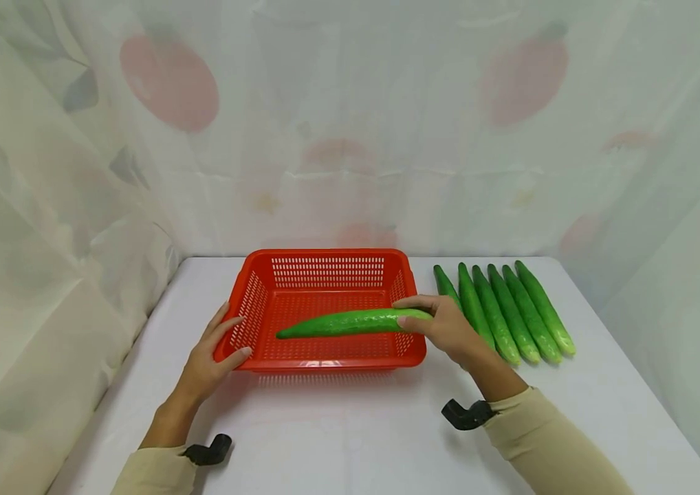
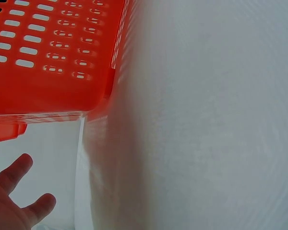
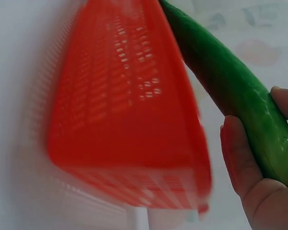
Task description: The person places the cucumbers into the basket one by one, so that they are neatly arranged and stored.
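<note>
A red plastic basket (image 1: pixel 337 364) with slotted sides stands on the white table. My right hand (image 1: pixel 443 323) holds a long green cucumber (image 1: pixel 337 323) by its paler, thicker end, thumb on one side and fingers on the other. The cucumber lies nearly level above the basket's front half, its dark tip pointing left. In the right wrist view, the cucumber (image 3: pixel 230 76) rises past the basket's rim. My left hand (image 1: pixel 210 354) rests at the basket's front left corner, thumb and a finger reaching over the rim. Two of its fingers (image 2: pixel 17 172) show spread and fairly straight in the left wrist view.
Several more cucumbers (image 1: pixel 520 316) lie side by side on the table (image 1: pixel 337 433), right of the basket, the nearest ones partly behind my right hand and forearm. Patterned curtains (image 1: pixel 337 124) hang behind the table and along both sides.
</note>
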Motion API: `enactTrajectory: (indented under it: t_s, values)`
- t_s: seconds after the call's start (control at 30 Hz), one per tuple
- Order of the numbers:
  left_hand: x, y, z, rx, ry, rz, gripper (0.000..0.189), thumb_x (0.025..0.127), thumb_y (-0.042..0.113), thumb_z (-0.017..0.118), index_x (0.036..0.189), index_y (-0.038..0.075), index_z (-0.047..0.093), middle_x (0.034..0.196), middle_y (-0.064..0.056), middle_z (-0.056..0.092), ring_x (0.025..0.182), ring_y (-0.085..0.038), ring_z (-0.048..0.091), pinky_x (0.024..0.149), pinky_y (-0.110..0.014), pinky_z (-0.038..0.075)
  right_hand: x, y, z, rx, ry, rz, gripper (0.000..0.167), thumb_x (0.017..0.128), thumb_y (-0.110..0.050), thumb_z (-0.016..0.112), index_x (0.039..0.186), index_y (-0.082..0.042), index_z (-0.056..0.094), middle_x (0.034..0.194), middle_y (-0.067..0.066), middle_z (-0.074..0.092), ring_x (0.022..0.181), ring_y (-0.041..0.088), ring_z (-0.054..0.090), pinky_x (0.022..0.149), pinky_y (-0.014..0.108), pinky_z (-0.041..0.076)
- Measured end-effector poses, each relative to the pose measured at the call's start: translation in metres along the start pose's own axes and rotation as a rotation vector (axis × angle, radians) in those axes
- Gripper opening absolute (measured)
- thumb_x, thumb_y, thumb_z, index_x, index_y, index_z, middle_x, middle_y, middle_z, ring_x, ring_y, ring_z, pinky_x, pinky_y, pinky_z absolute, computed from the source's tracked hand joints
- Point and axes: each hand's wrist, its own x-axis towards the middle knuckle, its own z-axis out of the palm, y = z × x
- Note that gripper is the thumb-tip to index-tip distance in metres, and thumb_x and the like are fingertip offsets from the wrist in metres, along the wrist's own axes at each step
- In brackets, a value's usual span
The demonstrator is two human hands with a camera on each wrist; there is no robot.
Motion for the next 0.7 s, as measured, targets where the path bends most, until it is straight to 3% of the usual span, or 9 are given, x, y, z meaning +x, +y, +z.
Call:
enactTrajectory:
  t_s: [0.1, 0.4, 0.6, 0.7]
  values:
    - [0.000, 0.001, 0.000, -0.004, 0.005, 0.012, 0.056, 0.085, 0.021, 0.072, 0.136, 0.009, 0.052, 0.158, -0.003, 0.020, 0.136, -0.034, 0.028, 0.091, -0.060, 0.036, 0.005, 0.003, 0.009, -0.018, -0.020, 0.001, 0.030, 0.087, -0.015, 0.072, 0.116, -0.006, 0.070, 0.108, 0.011, 0.062, 0.093, 0.031, 0.057, 0.079, 0.054, 0.049]
    - [-0.001, 0.001, 0.001, 0.012, 0.005, 0.002, 0.056, 0.085, 0.022, 0.072, 0.137, 0.011, 0.052, 0.158, -0.001, 0.020, 0.136, -0.031, 0.028, 0.092, -0.056, 0.038, 0.012, 0.010, 0.028, -0.077, -0.073, -0.021, 0.029, 0.087, -0.014, 0.071, 0.116, -0.007, 0.070, 0.107, 0.006, 0.065, 0.087, 0.028, 0.060, 0.078, 0.054, 0.049]
    - [-0.002, 0.001, 0.001, 0.023, 0.006, 0.005, 0.057, 0.086, 0.022, 0.071, 0.138, 0.010, 0.051, 0.158, -0.003, 0.020, 0.133, -0.033, 0.032, 0.089, -0.053, 0.041, 0.015, 0.009, 0.033, -0.097, -0.080, -0.030, 0.027, 0.087, -0.015, 0.072, 0.113, -0.008, 0.071, 0.102, 0.006, 0.066, 0.080, 0.025, 0.060, 0.072, 0.049, 0.051]
    - [-0.002, 0.001, 0.001, 0.028, 0.008, 0.004, 0.057, 0.086, 0.022, 0.072, 0.138, 0.011, 0.051, 0.158, -0.002, 0.020, 0.133, -0.032, 0.033, 0.089, -0.044, 0.041, 0.016, 0.008, 0.036, -0.115, -0.081, -0.025, 0.027, 0.086, -0.016, 0.073, 0.113, -0.009, 0.072, 0.101, 0.005, 0.065, 0.079, 0.026, 0.059, 0.071, 0.047, 0.051]
